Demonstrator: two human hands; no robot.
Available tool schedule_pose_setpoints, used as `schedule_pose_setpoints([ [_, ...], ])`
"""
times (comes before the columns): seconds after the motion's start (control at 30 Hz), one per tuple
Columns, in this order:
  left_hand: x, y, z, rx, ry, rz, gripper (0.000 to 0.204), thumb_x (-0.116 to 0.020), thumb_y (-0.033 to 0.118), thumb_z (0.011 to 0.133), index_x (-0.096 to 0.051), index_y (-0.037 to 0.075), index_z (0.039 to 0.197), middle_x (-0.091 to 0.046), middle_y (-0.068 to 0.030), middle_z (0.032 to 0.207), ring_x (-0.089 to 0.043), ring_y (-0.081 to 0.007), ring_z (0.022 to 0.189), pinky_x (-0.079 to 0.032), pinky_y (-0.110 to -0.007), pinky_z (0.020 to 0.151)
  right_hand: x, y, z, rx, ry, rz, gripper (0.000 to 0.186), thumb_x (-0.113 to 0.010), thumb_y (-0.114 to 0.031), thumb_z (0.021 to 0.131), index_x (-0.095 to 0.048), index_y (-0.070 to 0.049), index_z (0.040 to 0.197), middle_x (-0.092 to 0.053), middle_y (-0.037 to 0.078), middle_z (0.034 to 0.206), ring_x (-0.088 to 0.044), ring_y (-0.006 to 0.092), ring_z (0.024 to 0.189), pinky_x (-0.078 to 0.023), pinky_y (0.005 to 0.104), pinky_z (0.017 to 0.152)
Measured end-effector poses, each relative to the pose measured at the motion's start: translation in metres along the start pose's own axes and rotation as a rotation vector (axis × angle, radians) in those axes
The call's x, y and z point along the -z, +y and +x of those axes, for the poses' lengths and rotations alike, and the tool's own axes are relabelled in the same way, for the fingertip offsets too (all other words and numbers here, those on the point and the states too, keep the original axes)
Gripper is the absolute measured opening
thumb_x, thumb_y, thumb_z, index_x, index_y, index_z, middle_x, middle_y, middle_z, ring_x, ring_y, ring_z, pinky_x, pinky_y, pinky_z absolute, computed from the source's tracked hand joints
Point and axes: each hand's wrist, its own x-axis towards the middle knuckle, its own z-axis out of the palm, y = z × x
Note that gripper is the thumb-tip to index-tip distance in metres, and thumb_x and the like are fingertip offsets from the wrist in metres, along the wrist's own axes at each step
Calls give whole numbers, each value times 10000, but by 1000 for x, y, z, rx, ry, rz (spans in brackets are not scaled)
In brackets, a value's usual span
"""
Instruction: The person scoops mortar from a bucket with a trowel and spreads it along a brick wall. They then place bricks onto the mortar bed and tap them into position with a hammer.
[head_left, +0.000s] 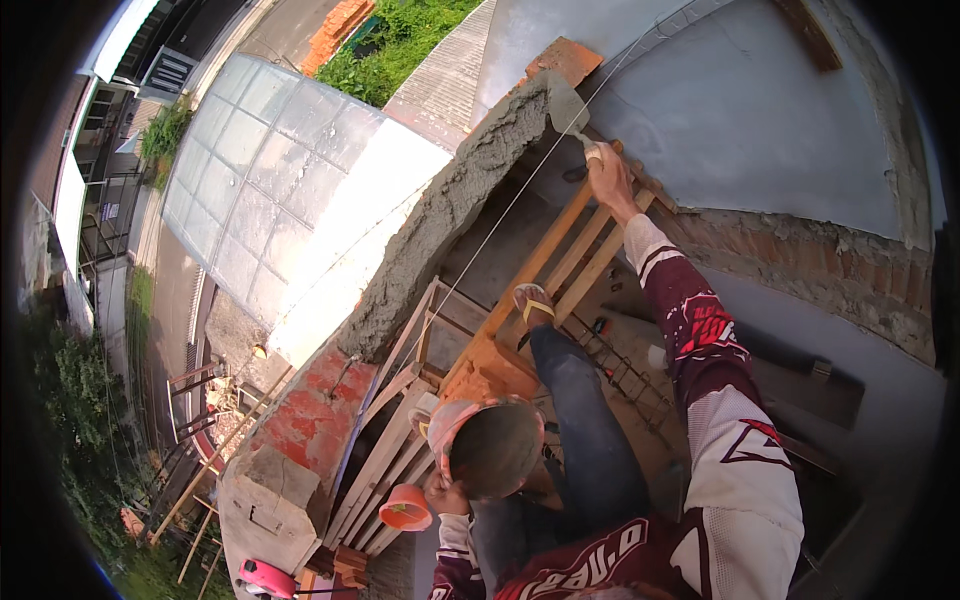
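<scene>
My right hand (610,180) is closed round the handle of a trowel (567,106), reaching out at the far end of the wall. The trowel's blade touches the grey mortar bed (425,235), which is spread rough along the wall top. Just past the blade lies an orange brick (565,61). Close to my body, my left hand (445,496) grips the rim of an orange bucket (455,428), tilted, with a dark grey inside. A small orange pail (405,510) sits beside that hand.
A taut white string (490,235) crosses over the mortar. My sandalled foot (535,303) rests on wooden planks (540,255) high above a lower floor. Stacked orange bricks (490,368) stand near the bucket. A pink reel (267,577) lies by the wall's near end; a glazed roof (270,150) drops off left.
</scene>
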Motion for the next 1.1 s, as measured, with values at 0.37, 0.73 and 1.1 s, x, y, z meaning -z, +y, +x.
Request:
schedule_pose_setpoints([
  [0.37,12,0,21,72,95,-48,268,-513,-131,663,-619,30,850,-520,58,708,-444,-50,550,-379,-208,504,-151,37,-76,-329,-130,688,386,-719,-350,891,-550,-6,850,-588,109,657,-596,217,537,-481,365,525],
  [0.73,-53,5,73,-38,114,-15,387,-521,-104,707,-661,-34,1061,-646,-10,828,-570,-92,626,-473,-223,565,-51,35,-293,21,-497,511,325,-613,-255,877,-568,-5,1079,-605,274,1021,-596,489,895,-470,497,754],
  [1.1,-177,106,103,-360,-137,-73,546,-492,-110,743,-602,-80,1277,-675,-78,1047,-622,-120,902,-481,-222,835,34,-17,-284,450,-286,-592,246,-594,-113,840,-548,14,1045,-634,149,847,-690,274,765,-529,403,594],
])
